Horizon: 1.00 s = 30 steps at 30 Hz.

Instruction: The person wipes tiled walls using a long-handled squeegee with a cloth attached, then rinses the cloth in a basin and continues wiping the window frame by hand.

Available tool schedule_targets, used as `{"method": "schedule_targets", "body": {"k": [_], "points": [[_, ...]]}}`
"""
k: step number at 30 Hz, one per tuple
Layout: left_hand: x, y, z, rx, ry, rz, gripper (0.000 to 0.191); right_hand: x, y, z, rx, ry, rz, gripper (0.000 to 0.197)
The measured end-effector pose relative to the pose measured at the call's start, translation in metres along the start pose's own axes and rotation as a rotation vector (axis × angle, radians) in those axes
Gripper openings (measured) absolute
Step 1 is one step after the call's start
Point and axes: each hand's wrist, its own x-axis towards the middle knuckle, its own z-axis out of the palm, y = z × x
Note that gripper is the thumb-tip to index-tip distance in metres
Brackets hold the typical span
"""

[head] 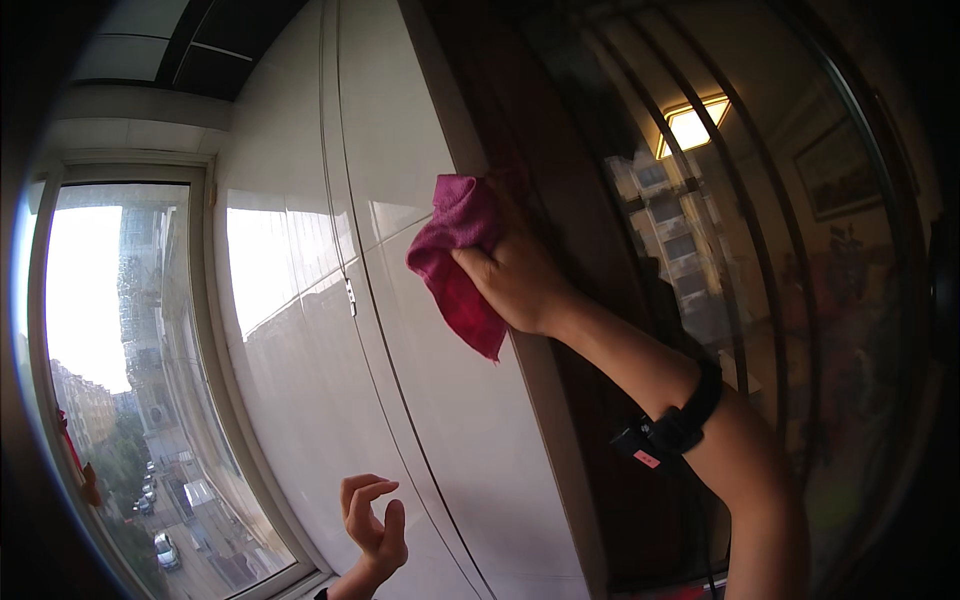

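Observation:
A magenta cloth is gripped in my right hand, with its lower corner hanging loose. That hand presses at the corner where the glossy white tiled wall meets a dark frame; its far fingertips are hidden. My left hand is raised low in the picture, in front of the tiles. Its fingers curl with a gap to the thumb, and nothing is in it. A black strap with a small device sits on my right forearm.
A thin cord with a small metal fitting runs down the wall. At left, a window looks onto a street with cars far below. To the right, glass with dark bars reflects buildings and shows a lit ceiling lamp.

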Motion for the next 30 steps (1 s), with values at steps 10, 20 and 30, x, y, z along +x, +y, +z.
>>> {"method": "schedule_targets", "body": {"k": [10,20,30], "points": [[-0.036,0.006,-0.002,-0.058,0.057,-0.058,0.015,-0.281,-0.034,0.041,-0.036,-0.133,0.277,0.103],[-0.078,0.016,-0.08,-0.158,0.009,-0.104,0.011,-0.112,-0.069,0.009,-0.885,0.042,-0.419,0.077],[-0.148,-0.008,-0.219,-0.033,-0.11,-0.318,0.012,-0.421,-0.052,0.083,-0.67,-0.726,-0.367,0.031]]}}
